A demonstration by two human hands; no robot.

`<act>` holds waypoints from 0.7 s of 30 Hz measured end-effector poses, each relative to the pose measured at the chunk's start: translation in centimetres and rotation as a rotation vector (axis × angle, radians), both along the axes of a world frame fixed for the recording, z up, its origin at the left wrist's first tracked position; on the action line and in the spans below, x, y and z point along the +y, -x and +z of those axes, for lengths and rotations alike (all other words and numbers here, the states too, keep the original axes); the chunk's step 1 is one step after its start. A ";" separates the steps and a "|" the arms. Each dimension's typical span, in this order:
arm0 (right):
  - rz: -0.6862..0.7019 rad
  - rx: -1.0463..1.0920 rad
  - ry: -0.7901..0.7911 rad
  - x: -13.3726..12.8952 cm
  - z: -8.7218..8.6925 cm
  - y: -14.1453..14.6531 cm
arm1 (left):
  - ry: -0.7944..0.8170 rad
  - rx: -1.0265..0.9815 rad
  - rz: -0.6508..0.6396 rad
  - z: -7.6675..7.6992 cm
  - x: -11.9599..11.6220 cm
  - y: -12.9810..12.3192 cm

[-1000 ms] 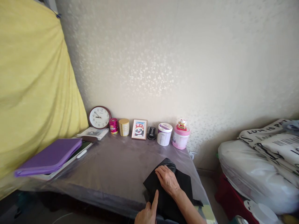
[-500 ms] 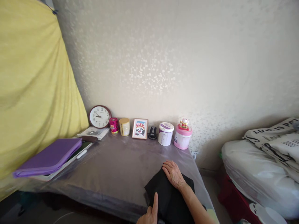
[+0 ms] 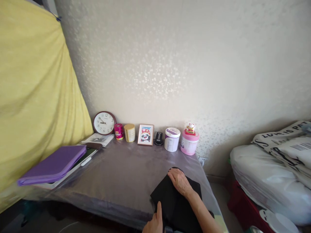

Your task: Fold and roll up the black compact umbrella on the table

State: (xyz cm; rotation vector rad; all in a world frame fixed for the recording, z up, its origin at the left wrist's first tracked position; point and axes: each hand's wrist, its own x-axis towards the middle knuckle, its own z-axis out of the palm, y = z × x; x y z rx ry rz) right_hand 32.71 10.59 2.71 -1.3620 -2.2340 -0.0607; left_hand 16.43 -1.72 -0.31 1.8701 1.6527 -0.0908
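A black piece of folded, cloth-like material [image 3: 167, 197] lies at the table's near right, its left corner pointing outward. My right hand [image 3: 179, 183] rests over its far part, fingers together and curled at the far edge, where a dark rim shows just beyond them. At the near left edge is my left hand [image 3: 155, 220], index finger stretched along the material and the other fingers curled, partly hidden. A small grey piece [image 3: 168, 229] shows beside the left hand at the bottom of the view; its kind is unclear.
Along the wall on the table [image 3: 116, 174] stand a clock [image 3: 104, 123], a pink can [image 3: 119, 132], a yellow-lidded jar [image 3: 130, 133], a panda picture frame [image 3: 145, 134], a purple-white tub [image 3: 172, 139] and a pink tub [image 3: 189, 144] topped by a figurine. A purple folder [image 3: 52, 165] lies left.
My left hand has shifted slightly left and down, its index finger still stretched. The right hand has moved slightly toward me, and a dark rim now shows beyond its fingers.
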 end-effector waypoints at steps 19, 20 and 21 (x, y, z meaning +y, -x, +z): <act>-0.545 0.594 0.428 -10.9 -0.4 -6.4 | -0.207 -0.075 0.092 1.3 -1.5 -0.3; -0.547 0.584 0.400 -10.9 -0.3 -6.1 | -0.206 -0.072 0.089 1.4 -1.6 -0.3; -0.546 0.585 0.373 -10.8 -0.1 -5.9 | -0.204 -0.069 0.087 1.5 -1.6 -0.3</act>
